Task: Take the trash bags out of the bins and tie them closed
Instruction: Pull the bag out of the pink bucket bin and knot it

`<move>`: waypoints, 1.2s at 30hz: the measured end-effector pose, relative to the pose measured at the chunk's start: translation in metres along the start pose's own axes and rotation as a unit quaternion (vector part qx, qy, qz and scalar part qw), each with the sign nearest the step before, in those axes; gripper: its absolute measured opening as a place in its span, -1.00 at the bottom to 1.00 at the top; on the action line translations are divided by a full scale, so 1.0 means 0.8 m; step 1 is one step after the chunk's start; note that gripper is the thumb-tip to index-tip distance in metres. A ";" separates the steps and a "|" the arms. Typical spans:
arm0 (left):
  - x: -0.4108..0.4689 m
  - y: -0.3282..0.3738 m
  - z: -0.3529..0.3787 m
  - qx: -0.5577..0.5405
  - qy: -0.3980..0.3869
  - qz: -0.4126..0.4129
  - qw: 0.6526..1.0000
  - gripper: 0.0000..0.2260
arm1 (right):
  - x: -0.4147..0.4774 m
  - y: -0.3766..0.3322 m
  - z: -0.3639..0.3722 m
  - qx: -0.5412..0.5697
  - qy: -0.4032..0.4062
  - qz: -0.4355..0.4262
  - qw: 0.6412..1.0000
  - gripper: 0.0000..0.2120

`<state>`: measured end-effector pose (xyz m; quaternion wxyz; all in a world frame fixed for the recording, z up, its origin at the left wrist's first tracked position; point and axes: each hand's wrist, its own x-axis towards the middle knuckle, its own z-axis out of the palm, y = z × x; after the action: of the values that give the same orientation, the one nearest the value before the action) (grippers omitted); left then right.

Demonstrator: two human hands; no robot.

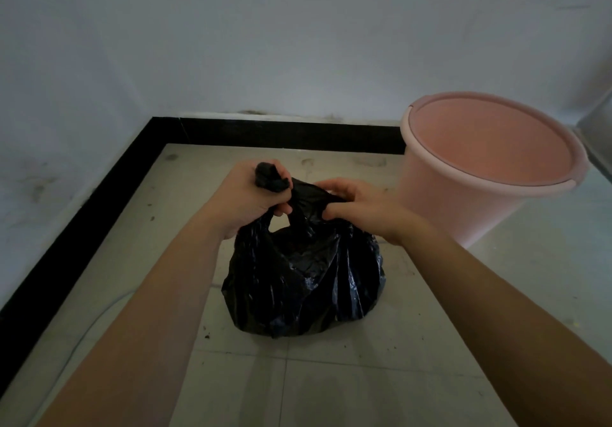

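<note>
My black trash bag [303, 281] sits on the tiled floor [397, 377], out of the pink bin [490, 175] at right. Both hands clamp its gathered top — left hand [248, 199] fisting one bunched end upward, right hand [357, 206] pinching the other just beside it, ends nearly touching.

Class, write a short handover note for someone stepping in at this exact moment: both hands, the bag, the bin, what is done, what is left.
Left hand: closed on a bunched end of the black trash bag.
Right hand: pinching the bag's other top end.
Bag: out of the bin, resting on the tiled floor.
Pink bin: upright to the right, no liner.
Done: bag removed.
Left: finish the knot; none visible yet.
</note>
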<state>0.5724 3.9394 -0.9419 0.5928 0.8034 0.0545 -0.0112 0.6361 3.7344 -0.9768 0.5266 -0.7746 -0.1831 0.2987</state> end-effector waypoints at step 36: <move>-0.009 -0.040 0.038 -0.378 0.312 -0.149 0.859 -0.59 | 0.005 0.012 -0.013 0.606 0.302 0.012 0.736 -0.75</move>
<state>0.5638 3.9192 -0.9808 0.7939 0.4615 0.3561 0.1731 0.6457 3.7262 -0.9841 0.9086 -0.3437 0.2138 0.1033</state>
